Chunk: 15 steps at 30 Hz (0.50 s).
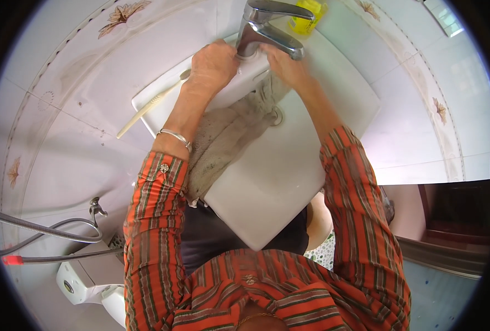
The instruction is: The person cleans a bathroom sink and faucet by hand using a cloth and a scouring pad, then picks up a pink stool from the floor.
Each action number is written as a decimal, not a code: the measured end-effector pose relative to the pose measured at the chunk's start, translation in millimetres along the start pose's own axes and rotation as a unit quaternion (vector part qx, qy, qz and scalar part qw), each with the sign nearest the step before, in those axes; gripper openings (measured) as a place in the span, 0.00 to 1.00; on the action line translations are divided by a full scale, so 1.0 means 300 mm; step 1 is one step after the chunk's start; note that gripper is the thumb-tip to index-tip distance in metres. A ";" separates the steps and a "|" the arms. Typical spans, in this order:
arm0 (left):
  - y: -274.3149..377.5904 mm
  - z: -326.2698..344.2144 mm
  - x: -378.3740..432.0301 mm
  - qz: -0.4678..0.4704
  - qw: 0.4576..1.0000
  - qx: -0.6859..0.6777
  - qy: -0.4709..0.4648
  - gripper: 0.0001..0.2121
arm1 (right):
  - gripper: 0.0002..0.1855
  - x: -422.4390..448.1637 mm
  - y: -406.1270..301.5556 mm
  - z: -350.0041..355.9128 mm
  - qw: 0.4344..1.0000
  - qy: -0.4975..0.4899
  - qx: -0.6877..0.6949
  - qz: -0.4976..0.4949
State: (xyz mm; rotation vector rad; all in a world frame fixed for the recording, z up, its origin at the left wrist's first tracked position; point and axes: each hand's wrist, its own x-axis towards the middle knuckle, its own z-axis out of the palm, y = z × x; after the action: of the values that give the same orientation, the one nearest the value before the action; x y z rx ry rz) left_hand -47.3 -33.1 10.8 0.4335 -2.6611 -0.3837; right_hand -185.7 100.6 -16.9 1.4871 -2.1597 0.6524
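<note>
A chrome single-lever faucet [251,33] rises from the back ledge of a white ceramic sink [269,165]. My left hand [214,64], its fingers curled, sits against the left side of the faucet base. On the other side, my right hand [286,66] reaches in under the spout with its fingertips by the base; it looks slightly blurred. Whether either hand grips anything is hidden. A wet, greyish towel [228,132] lies bunched along the left of the basin, from below my right hand past the drain [277,116] and over the left rim.
A pale-handled toothbrush [149,108] lies across the sink's left edge, its handle sticking out. Behind the faucet is a yellow packet [307,16]. Metal hoses [46,229] hang from a wall valve [98,209] at left, above a white toilet [83,273]. Tiled walls surround the sink.
</note>
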 end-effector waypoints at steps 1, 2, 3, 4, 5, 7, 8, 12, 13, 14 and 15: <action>0.002 -0.003 0.003 0.004 1.000 -0.004 0.004 0.06 | 0.10 0.024 0.026 0.027 0.999 0.021 -0.038 0.000; 0.007 -0.004 0.005 0.007 1.000 -0.002 0.003 0.06 | 0.09 0.040 0.047 0.055 0.998 0.026 -0.053 0.037; 0.000 -0.009 0.002 0.000 1.000 -0.003 -0.007 0.07 | 0.09 0.040 0.030 0.063 0.996 0.029 -0.058 0.057; -0.004 -0.013 0.000 -0.007 1.000 -0.006 -0.017 0.08 | 0.08 0.045 0.014 0.070 0.995 0.032 -0.062 0.075; -0.007 -0.010 -0.002 -0.005 1.000 -0.003 -0.019 0.08 | 0.10 0.022 -0.001 0.068 0.995 -0.008 0.036 0.090; -0.018 -0.001 0.011 -0.010 1.000 -0.011 -0.010 0.07 | 0.11 0.003 -0.031 0.036 0.986 -0.040 0.130 0.100; -0.020 0.004 0.014 -0.006 1.000 -0.010 -0.007 0.07 | 0.11 -0.007 -0.043 0.023 0.992 -0.060 0.091 0.068; -0.071 0.002 0.023 0.024 0.999 -0.021 0.019 0.08 | 0.11 -0.048 -0.162 -0.028 0.995 -0.079 0.053 0.018; -0.076 -0.004 0.017 0.044 0.997 -0.038 0.043 0.08 | 0.11 -0.069 -0.180 -0.037 0.997 -0.058 0.051 -0.011; -0.087 -0.011 -0.003 0.043 0.998 -0.035 0.043 0.08 | 0.08 -0.096 -0.194 -0.052 0.996 -0.084 0.032 0.011; -0.074 -0.048 -0.024 0.041 0.995 -0.008 0.089 0.08 | 0.08 -0.132 -0.208 -0.070 0.996 -0.077 0.034 0.010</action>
State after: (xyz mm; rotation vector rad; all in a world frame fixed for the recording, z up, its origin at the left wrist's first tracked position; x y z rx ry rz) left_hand -29.4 -53.8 13.4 0.3355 -2.4910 -0.3251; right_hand -112.1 122.8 -15.3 1.6006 -2.2907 0.6434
